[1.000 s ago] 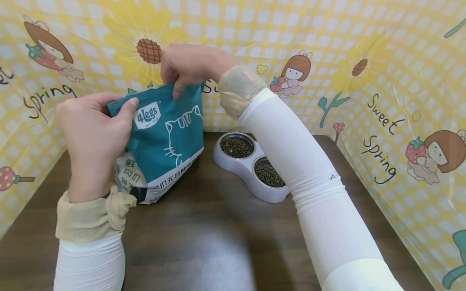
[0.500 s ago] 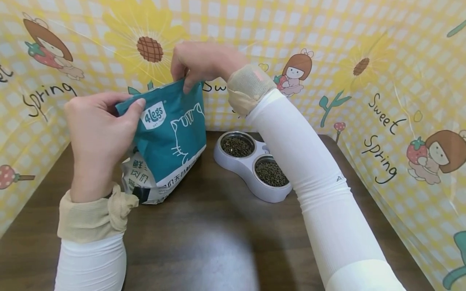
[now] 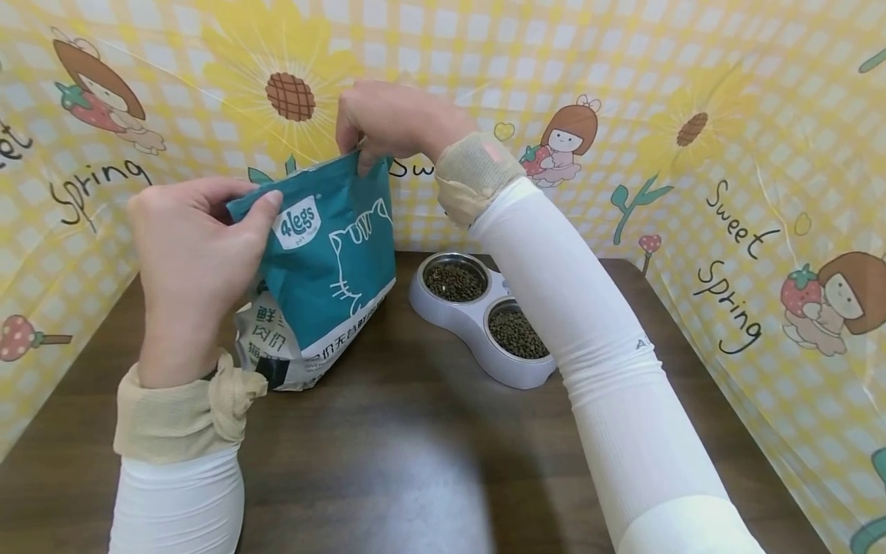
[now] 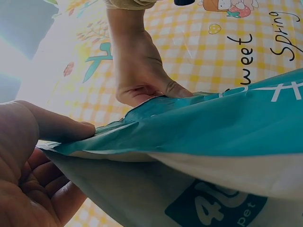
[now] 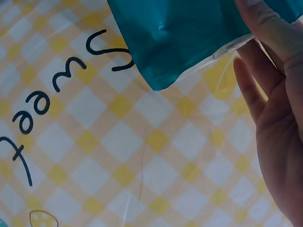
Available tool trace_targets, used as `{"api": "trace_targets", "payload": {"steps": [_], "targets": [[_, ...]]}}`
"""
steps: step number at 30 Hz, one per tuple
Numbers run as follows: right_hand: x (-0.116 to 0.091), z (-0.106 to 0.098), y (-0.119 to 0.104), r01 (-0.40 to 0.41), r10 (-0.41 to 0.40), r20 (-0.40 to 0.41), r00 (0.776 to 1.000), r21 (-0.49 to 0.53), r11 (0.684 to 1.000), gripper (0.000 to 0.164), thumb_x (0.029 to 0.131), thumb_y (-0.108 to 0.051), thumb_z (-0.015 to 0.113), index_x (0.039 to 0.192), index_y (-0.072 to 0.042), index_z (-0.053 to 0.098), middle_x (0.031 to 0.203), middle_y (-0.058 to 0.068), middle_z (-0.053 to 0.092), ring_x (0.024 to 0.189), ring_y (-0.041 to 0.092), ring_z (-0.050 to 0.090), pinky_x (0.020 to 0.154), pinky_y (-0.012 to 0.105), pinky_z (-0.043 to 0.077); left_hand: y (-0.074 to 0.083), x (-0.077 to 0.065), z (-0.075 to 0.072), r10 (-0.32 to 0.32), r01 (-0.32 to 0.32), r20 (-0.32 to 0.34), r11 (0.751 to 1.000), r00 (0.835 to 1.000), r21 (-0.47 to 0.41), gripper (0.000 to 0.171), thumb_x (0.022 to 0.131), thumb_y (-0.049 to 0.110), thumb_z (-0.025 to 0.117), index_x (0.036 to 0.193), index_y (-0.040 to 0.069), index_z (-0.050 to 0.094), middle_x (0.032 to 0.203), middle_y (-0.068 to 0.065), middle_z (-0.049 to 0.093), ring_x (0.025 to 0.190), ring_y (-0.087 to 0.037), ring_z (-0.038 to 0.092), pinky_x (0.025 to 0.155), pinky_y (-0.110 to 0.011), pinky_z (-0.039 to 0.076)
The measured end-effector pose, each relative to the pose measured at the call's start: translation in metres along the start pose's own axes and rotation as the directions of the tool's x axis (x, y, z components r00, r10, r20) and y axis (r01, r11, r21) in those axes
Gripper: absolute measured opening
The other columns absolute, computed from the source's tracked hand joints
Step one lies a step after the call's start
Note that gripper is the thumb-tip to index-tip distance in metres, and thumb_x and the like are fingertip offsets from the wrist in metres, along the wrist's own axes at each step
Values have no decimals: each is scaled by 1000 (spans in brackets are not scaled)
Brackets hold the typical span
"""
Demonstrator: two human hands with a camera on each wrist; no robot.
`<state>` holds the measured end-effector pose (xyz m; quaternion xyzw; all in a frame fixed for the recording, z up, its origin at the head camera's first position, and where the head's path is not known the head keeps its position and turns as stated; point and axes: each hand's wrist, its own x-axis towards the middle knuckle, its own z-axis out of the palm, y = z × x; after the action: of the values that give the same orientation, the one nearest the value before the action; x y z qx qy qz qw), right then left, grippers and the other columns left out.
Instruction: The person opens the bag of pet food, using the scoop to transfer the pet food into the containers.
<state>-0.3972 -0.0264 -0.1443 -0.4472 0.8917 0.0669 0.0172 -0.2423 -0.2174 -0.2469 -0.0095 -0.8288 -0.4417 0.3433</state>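
Observation:
A teal and white pet food bag (image 3: 311, 269) with a cat outline stands on the brown table, left of centre. My left hand (image 3: 201, 254) pinches its upper left corner, thumb in front and fingers behind. Further along the top edge, my right hand (image 3: 394, 119) pinches the bag between thumb and fingers near the right corner. In the left wrist view the bag's top edge (image 4: 156, 101) runs between both hands. The right wrist view shows the thumb of my right hand (image 5: 279, 94) on the teal face, with fingers behind it.
Right of the bag, a pale double pet bowl (image 3: 477, 327) holds brown kibble in two metal dishes; my right forearm partly covers it. Yellow checked cloth (image 3: 443, 46) with printed figures walls the table (image 3: 388, 462) at the back and sides.
Both hands and the bag's top have shifted slightly right in the head view, mostly in the first half second. Both hands keep their grip on the top edge.

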Motion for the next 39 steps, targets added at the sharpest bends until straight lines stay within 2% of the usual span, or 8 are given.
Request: {"api": "trace_targets", "payload": {"steps": [7,15,18,20,23,30,36,39], "targets": [[1,1,2,0,0,-18,1000,-7,1000,13,93,-15,86,106,-14,88,110,7,86,87,9,65,88,29,59,-1,1,0,8,-8,-6,1000,1000,-4,27,96,35,80,103,11,89,66,34,58,52,16,54,53,-9,41],[3,3,7,-58,57,-14,998,-121,991,17,98,-10,81,113,-12,86,116,9,85,90,18,64,82,33,55,0,1,-1,-8,8,5,1000,1000,13,28,96,35,81,104,10,89,74,8,76,53,15,55,54,-8,43],[4,6,12,-46,42,-35,999,-142,989,11,97,-9,81,107,-10,86,109,10,84,86,17,62,79,31,51,0,1,-1,-1,1,7,1000,1000,22,27,96,35,80,104,10,89,78,-2,80,53,16,54,53,-8,42],[4,8,15,-35,28,-51,998,-148,988,5,96,-10,83,91,-8,83,90,8,79,76,16,57,73,30,47,0,0,-1,8,-8,9,1000,1000,27,27,96,34,80,104,10,89,82,-11,81,53,17,53,53,-8,42],[6,9,17,-23,13,-70,997,-145,989,27,94,-11,85,72,-11,70,69,0,60,67,13,47,67,29,40,2,0,-1,0,-1,16,999,1000,32,28,97,34,80,105,9,89,89,-20,82,53,16,52,54,-8,42],[11,3,24,-79,79,-11,997,-228,970,20,99,-9,79,80,-7,72,83,8,71,73,18,51,69,31,42,3,-1,-4,-10,9,20,1000,1000,30,29,97,34,80,107,8,88,95,-23,83,54,16,53,55,-8,42],[14,5,31,-55,53,-15,998,-207,977,42,98,-10,80,65,-13,54,63,-2,44,63,15,39,64,30,36,4,-2,-5,4,-5,24,999,1000,35,29,98,34,79,107,7,88,95,-23,83,54,19,51,54,-8,41],[14,5,31,-62,61,-10,998,-207,976,40,99,-11,80,66,-12,56,63,-1,47,64,15,40,64,30,37,4,-2,-5,4,-5,30,999,1000,37,30,98,34,79,108,7,88,96,-23,83,55,18,51,55,-7,41]]}}
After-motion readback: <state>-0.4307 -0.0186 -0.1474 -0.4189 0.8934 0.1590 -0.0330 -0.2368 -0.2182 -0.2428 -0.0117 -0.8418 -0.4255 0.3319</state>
